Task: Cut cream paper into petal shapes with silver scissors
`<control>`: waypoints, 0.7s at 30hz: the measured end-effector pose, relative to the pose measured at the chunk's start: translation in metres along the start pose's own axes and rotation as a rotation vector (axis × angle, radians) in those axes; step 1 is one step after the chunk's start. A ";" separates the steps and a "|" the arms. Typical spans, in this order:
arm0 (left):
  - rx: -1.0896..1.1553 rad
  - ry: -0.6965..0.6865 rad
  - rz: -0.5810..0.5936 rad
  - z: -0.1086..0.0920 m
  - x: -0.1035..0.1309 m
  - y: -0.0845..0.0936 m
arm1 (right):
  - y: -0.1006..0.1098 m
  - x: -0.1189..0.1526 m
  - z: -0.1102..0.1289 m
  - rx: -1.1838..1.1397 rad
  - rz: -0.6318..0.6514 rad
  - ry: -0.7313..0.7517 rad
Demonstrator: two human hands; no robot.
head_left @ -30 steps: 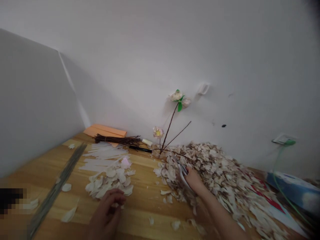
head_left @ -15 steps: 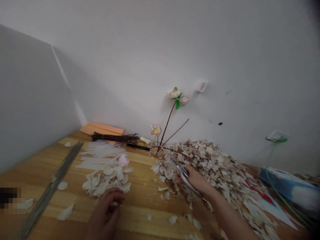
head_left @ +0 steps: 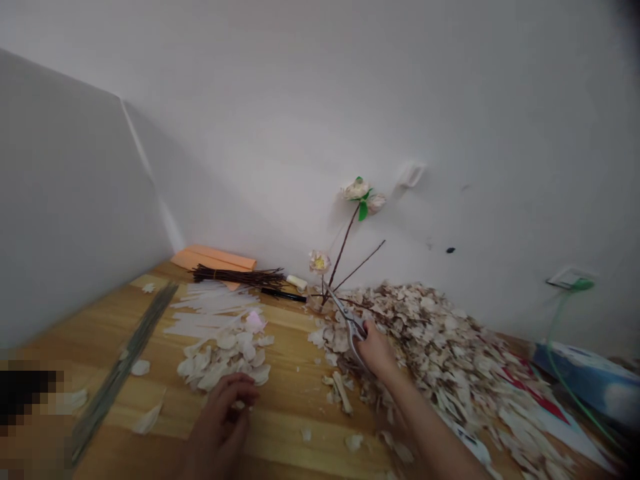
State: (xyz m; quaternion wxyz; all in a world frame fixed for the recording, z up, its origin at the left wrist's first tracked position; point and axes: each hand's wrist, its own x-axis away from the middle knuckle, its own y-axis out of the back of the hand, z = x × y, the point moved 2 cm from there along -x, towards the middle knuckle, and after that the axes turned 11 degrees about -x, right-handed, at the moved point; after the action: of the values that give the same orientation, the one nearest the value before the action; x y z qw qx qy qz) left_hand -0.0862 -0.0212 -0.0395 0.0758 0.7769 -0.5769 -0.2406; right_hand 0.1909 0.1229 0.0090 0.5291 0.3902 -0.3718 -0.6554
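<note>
My right hand point(head_left: 373, 350) grips silver scissors point(head_left: 353, 327), whose blades point up and left to the base of the brown stems point(head_left: 345, 247). Those stems stand in a small clear holder point(head_left: 316, 303) by the wall; one bears white blooms with green leaves point(head_left: 361, 192), and a small flower with a yellow centre point(head_left: 319, 261) sits lower. My left hand point(head_left: 225, 420) hovers with curled, parted fingers just in front of a small pile of pale petals point(head_left: 225, 357). Nothing shows in its grasp.
A big heap of dried petals point(head_left: 430, 327) covers the right side. Behind on the left lie dark sticks point(head_left: 240, 275), orange paper point(head_left: 215, 257), a black pen point(head_left: 283, 295) and white strips point(head_left: 200, 300). Thin grey wires point(head_left: 125, 367) cross the left. A blue-white package point(head_left: 595, 380) is far right.
My right hand has turned the scissors more upright, bringing the blades to the stem base. The view has shifted slightly, and a pale rolled piece now shows left of my right forearm.
</note>
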 end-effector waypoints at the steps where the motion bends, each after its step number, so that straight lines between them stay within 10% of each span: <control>1: -0.007 -0.006 0.002 -0.001 0.000 0.000 | 0.006 0.002 0.001 0.000 -0.001 0.008; 12: 0.039 -0.007 0.015 -0.008 0.004 -0.002 | 0.052 0.031 0.013 -0.094 -0.086 -0.020; 21: 0.272 0.087 0.370 -0.015 0.016 -0.014 | 0.030 0.103 0.059 -0.644 0.388 0.099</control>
State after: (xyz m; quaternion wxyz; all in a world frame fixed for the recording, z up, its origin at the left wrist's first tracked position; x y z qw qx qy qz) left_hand -0.0641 -0.0341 -0.0367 0.0378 0.6707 -0.7327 -0.1089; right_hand 0.1358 0.0213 0.0488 0.7563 0.1576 -0.1875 -0.6067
